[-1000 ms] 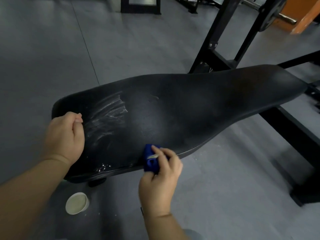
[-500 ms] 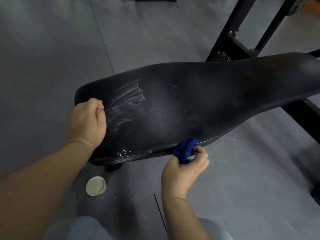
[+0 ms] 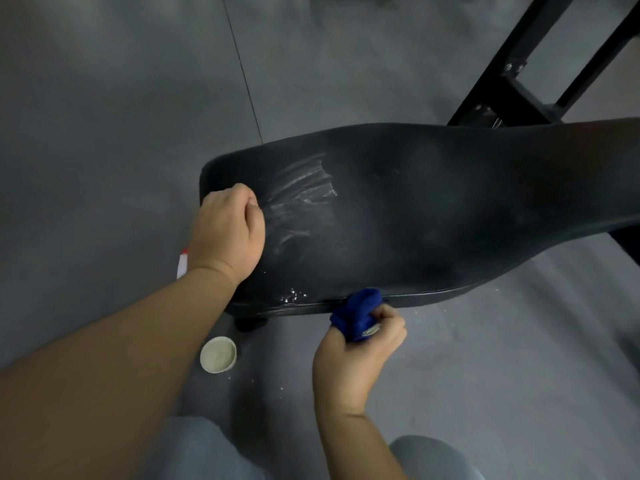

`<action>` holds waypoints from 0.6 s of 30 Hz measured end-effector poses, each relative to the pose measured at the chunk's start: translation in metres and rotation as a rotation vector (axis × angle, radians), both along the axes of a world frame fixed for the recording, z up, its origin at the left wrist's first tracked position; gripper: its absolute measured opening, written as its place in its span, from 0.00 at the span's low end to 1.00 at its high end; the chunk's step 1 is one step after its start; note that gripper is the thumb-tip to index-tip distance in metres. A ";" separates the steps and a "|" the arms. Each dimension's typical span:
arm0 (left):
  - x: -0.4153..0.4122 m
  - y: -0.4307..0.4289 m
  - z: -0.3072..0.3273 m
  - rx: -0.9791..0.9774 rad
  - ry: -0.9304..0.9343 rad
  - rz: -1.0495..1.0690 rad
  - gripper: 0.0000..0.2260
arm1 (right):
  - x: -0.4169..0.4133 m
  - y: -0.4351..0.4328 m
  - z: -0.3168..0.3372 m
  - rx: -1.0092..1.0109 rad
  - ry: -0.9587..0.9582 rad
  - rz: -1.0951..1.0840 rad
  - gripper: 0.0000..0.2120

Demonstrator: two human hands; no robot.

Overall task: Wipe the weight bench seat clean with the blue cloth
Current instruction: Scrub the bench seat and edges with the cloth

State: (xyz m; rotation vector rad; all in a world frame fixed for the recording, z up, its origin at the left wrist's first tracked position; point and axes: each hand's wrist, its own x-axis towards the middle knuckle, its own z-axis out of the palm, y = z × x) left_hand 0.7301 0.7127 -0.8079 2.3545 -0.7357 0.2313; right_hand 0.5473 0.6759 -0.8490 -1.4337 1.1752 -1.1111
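The black weight bench seat (image 3: 433, 216) runs from the middle of the view to the right edge. White powder streaks (image 3: 304, 199) mark its left part, and white specks (image 3: 294, 296) lie at its near edge. My left hand (image 3: 227, 233) rests as a fist on the seat's left end, holding nothing. My right hand (image 3: 356, 351) grips the bunched blue cloth (image 3: 358, 311) just below the seat's near edge, the cloth touching that edge.
A small white cup (image 3: 219, 355) stands on the grey floor under the seat's left end. A red and white object (image 3: 181, 263) peeks out beside my left wrist. The black metal frame (image 3: 519, 81) rises at the back right. My knees show at the bottom.
My right hand with the blue cloth has slid off the seat top to just below its near edge. My left hand stays on the left end. The view has shifted so the bench sits further right.
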 end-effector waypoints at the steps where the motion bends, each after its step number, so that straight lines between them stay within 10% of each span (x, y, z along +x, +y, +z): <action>1: 0.000 0.000 0.000 -0.002 0.001 0.003 0.10 | -0.006 -0.001 -0.003 -0.032 0.008 0.055 0.28; 8: -0.002 0.002 0.000 0.007 -0.020 -0.011 0.08 | -0.015 -0.051 -0.004 0.094 -0.047 -0.304 0.20; 18: 0.000 0.006 -0.002 -0.006 -0.016 -0.060 0.06 | 0.002 0.025 0.004 0.063 0.020 0.042 0.19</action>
